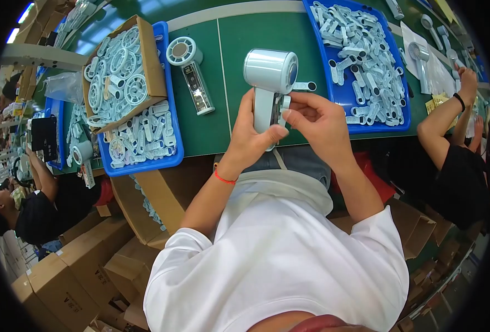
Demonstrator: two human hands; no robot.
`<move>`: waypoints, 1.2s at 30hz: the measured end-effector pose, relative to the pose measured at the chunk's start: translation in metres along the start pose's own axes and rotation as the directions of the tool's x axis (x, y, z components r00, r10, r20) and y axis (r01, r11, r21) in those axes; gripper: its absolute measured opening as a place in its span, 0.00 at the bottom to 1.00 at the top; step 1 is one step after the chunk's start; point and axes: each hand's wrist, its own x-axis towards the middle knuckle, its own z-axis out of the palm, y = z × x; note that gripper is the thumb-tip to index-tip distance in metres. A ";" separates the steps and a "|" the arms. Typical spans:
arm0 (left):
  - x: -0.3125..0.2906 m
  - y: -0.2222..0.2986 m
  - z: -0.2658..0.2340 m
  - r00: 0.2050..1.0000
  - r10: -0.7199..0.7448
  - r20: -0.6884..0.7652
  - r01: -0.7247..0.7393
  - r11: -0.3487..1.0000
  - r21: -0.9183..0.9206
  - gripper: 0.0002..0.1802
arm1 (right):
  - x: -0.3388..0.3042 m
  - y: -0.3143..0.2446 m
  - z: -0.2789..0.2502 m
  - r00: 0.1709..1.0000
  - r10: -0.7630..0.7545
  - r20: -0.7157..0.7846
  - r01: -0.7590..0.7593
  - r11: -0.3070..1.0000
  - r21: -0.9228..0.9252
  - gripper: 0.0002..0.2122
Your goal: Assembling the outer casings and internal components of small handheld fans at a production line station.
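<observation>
My left hand [249, 133] is wrapped around the handle of a pale blue handheld fan [270, 69], which stands upright over the table's near edge with its round head at the top. Against the side of that handle, my right hand [320, 123] has thumb and fingers closed on a small pale plastic part [285, 103]; its full shape is hidden by the fingers. Just beyond my right hand a slim pale handle cover [305, 86] with a dark oval end lies on the table. To the left rests another handheld fan [191, 74], its handle interior showing.
A blue tray [176, 146] at left holds pale parts and a cardboard box [155, 61] of ring-shaped grilles. Another blue tray [342, 99] at right is heaped with handle covers. Co-workers sit on both sides; cartons [62, 282] stand below the green table [200, 27].
</observation>
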 end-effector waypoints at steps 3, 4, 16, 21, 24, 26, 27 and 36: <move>0.003 -0.001 0.001 0.998 0.052 -0.033 -0.042 0.966 0.254 0.48 | 0.000 -0.001 0.003 0.998 0.002 -0.062 -0.006 0.998 -0.062 0.13; 0.004 -0.001 0.002 0.998 0.047 -0.031 -0.038 0.966 0.255 0.48 | 0.000 -0.001 0.003 0.996 0.013 -0.088 -0.019 0.997 -0.070 0.12; 0.006 0.002 0.014 0.990 0.077 -0.121 -0.007 0.867 0.498 0.34 | 0.005 0.003 -0.001 0.995 0.023 -0.096 -0.035 0.991 -0.126 0.11; 0.010 0.005 0.011 0.997 0.024 -0.080 0.020 0.863 0.505 0.29 | 0.017 0.015 -0.013 0.982 0.186 0.029 -0.187 0.980 0.070 0.13; 0.010 0.005 0.010 0.995 -0.077 -0.060 0.096 0.889 0.447 0.25 | 0.020 0.026 -0.011 0.986 0.147 0.077 -0.151 0.987 0.057 0.16; 0.012 0.008 0.011 0.995 -0.087 -0.050 0.100 0.886 0.453 0.23 | 0.018 0.029 -0.007 0.999 0.024 0.035 -0.023 0.999 -0.035 0.18; 0.014 0.009 0.010 0.995 -0.092 -0.041 0.100 0.882 0.460 0.22 | 0.017 0.027 -0.005 0.998 0.042 0.056 -0.044 0.998 0.049 0.19; 0.007 0.013 0.005 0.972 -0.189 0.142 0.165 0.972 0.167 0.20 | 0.007 0.037 0.001 0.944 0.086 0.319 -0.255 0.803 0.538 0.22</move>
